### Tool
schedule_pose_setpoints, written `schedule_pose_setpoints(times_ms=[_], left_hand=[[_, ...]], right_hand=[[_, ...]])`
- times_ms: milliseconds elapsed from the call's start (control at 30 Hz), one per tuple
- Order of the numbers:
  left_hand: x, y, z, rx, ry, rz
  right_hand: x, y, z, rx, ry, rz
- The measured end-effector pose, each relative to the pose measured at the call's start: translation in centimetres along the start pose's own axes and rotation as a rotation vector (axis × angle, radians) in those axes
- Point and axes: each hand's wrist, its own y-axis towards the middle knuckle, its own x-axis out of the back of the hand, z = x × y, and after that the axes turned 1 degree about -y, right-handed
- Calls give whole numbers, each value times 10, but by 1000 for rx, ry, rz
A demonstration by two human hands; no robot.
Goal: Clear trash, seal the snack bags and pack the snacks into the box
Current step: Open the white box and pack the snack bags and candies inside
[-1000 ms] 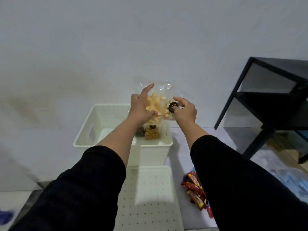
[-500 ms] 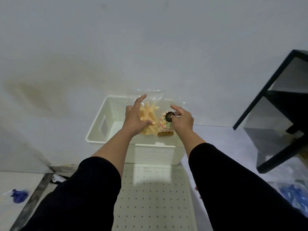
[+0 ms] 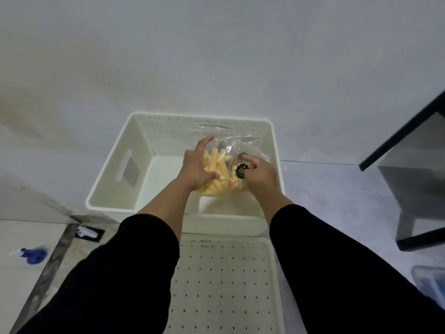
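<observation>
White box [image 3: 134, 141]: both hands [image 3: 197, 167] apparently holding snack bags [image 3: 216, 165].

Single head-worn wide-angle view, looks forward and steeply down over both forearms; box [image 3: 120, 165] close ahead against wall [image 3: 216, 56]; lid [image 3: 224, 285] directly below.

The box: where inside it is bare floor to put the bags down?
Bare floor lies in the box left of the left hand, toward the handle wall. The right half is crowded by both snack bags and the right hand.
</observation>
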Motion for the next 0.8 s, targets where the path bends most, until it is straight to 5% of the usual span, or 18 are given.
schedule_pose_setpoints(times_ms=[800], left_hand=[[-3,7,14,111,7,28]], right_hand=[[-13,10,6,-30,-106,151]])
